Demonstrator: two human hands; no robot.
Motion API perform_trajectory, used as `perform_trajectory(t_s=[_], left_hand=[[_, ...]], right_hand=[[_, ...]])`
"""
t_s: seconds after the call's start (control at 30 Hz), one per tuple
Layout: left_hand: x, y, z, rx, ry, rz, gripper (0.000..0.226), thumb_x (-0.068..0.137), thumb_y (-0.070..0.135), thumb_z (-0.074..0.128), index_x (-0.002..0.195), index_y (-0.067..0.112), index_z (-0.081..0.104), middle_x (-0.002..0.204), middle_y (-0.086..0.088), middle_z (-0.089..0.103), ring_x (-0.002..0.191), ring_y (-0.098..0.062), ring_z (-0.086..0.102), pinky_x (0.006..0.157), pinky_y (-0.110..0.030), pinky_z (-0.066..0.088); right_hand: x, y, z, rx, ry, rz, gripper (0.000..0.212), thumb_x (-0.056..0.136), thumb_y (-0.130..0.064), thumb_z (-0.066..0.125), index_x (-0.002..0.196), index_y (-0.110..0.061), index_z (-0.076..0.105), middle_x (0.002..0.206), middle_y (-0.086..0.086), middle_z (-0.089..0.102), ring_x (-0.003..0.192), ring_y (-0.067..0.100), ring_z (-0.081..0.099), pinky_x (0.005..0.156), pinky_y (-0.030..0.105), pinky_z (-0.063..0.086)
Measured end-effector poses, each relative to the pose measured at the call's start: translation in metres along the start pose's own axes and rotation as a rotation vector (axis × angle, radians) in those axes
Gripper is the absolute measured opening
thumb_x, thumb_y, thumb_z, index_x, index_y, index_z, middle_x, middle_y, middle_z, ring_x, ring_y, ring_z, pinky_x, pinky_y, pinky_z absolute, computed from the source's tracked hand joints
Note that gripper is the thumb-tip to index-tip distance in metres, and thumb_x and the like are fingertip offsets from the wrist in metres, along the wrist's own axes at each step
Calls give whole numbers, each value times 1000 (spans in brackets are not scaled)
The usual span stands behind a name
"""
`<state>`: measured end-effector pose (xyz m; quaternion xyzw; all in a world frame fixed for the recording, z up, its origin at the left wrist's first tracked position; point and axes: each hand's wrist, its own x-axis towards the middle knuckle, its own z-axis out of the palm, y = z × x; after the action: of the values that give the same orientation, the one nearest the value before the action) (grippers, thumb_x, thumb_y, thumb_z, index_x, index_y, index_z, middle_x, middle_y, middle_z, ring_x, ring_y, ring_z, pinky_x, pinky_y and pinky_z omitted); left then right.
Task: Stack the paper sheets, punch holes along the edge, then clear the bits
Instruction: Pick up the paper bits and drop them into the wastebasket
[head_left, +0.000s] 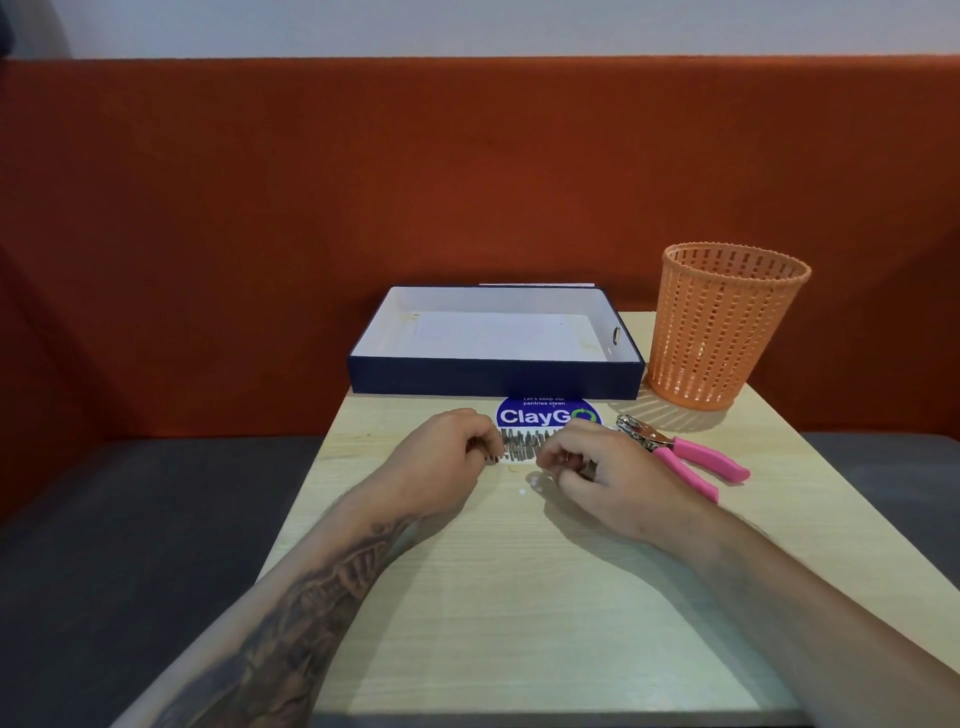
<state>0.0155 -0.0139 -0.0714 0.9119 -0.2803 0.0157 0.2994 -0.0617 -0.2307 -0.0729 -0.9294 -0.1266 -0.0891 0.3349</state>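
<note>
Both hands rest on the light wooden table (545, 597) with fingers curled inward. My left hand (441, 457) is beside the left end of a grey striped strip (519, 446) under a blue ClayGo sticker (545, 415). My right hand (597, 467) is at the strip's right end, fingertips pinched. A few tiny white paper bits (531, 483) lie between the hands. Whether either hand pinches a bit is too small to tell. The pink-handled hole punch (685, 457) lies just right of my right hand. White paper sheets (493, 335) lie flat in a navy box (493, 379).
An orange mesh basket (727, 327) stands upright at the table's back right corner, beside the box. A red upholstered backrest (363, 182) rises behind the table, and a dark seat (130, 519) lies to the left.
</note>
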Motion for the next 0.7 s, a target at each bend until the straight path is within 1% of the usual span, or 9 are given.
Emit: perform_trajectory(t_s=[0.1,0.2,0.3,0.37,0.43,0.5,0.57,0.63,0.7], left_hand=[[0,1,2,43,12,23,28,97,9,51,105,23,74,104,13,64,100,-7,59,87,-33,55],[0,1,3,105,2,70,31,99,11,52,112,27,75,107,12,63,103,-8,56,88,-33,53],[1,4,4,174,-17,96,31,100,15,54,118,30,74,112,11,63,110,-10,51,91,-35,52],[1,6,5,195,-34,111,31,100,18,55,122,34,72,112,11,61,110,-12,50,90,-36,50],[1,5,5,185,-61,114,33,100,17,55,120,36,72,108,11,58,108,-13,49,89,-37,49],[0,3,4,129,-88,110,39,98,8,51,115,35,74,103,11,57,106,-13,50,88,-35,48],[0,2,5,48,-59,91,45,94,0,47,112,30,75,101,12,58,102,-11,53,87,-30,48],[1,0,5,-40,14,33,42,93,-2,46,108,26,73,102,11,63,97,-11,58,84,-29,51],[1,-2,5,-86,66,-12,37,94,-1,47,103,27,70,103,10,66,96,-8,61,83,-29,54]], right_hand=[[2,4,1,8,-4,5,15,88,-35,63,98,-29,72,99,-15,65,92,7,64,85,37,54],[2,4,0,12,2,9,23,84,-39,57,99,-30,72,99,-15,66,93,6,64,85,36,54],[2,4,1,3,-1,4,18,87,-28,59,99,-30,72,99,-14,66,92,7,64,85,36,54],[3,4,1,3,-3,13,19,85,-34,59,98,-30,72,98,-15,66,91,7,64,84,34,54],[2,2,0,7,1,15,29,81,-44,54,98,-30,72,98,-16,65,91,6,63,83,32,53],[2,4,1,13,-6,16,18,86,-33,59,98,-30,72,97,-16,65,90,6,63,83,31,53],[2,8,2,9,2,3,19,89,-18,61,97,-31,72,97,-16,65,90,7,63,82,31,53],[2,11,2,8,3,4,22,89,-14,60,97,-32,71,98,-16,65,88,8,63,81,31,53],[4,12,3,5,6,7,21,88,-16,60,96,-32,71,98,-16,65,87,8,63,80,33,54]])
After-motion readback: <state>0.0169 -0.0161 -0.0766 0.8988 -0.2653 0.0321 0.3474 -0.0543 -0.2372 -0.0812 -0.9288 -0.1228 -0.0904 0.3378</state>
